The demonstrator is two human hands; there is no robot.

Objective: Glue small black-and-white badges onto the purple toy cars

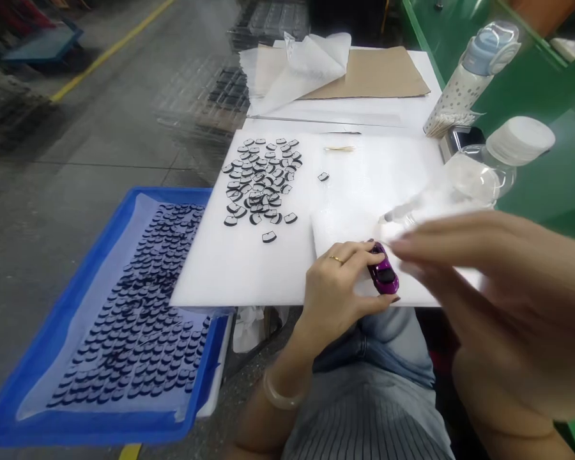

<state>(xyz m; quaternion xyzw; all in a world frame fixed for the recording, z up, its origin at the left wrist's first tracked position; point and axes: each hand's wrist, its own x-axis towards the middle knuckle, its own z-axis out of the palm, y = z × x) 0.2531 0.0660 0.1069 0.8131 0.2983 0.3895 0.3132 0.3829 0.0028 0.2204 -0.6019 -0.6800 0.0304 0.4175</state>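
Head view: the left hand (335, 287) clamps a small purple toy car (388, 285) between thumb and fingers at the near edge of a white board (206, 275). The right hand (503, 300), blurred, is raised just to the right; whether it holds anything cannot be told. Dark-edged pieces (257, 199) lie loose on the board's left, a clear bottle (479, 171) stands far right, and a blue tray (91, 429) sits left.

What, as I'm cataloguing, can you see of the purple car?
The small purple car is glossy, like metal or plastic, with a dark window area at its near end. Its length runs roughly away from the camera, near the white sheet's front edge. The left hand grips and partly hides it; whether the right hand touches it is unclear.
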